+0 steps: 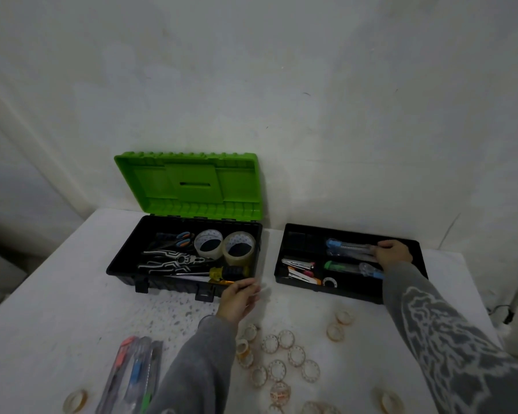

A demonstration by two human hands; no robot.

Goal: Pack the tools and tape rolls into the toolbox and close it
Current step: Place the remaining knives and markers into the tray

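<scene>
In the tray (341,292) right of the toolbox (168,286), the right hand (393,253) pinches a cutter (350,246) by its end, so it could slip; the left hand (237,300) is too blurry to tell.

Box open on top, thin lane in the middle

The toolbox (123,265) is open, so a hand can go in from above, but its green lid (189,183) stands up at 12 o'clock and blocks that side. Scissors (180,239), pliers (174,261), two big tape rolls (207,253) and a screwdriver (228,272) cover most of its floor. A bare strip of table (57,309) runs between the toolbox and the tray (326,291) at 2 o'clock. Small tape rolls (296,354) crowd 6 o'clock and cutters (132,375) lie at 7. The left hand (237,300) sits at the toolbox's near right corner. The right hand (393,253) holds a clear cutter (350,246) in the tray.
</scene>
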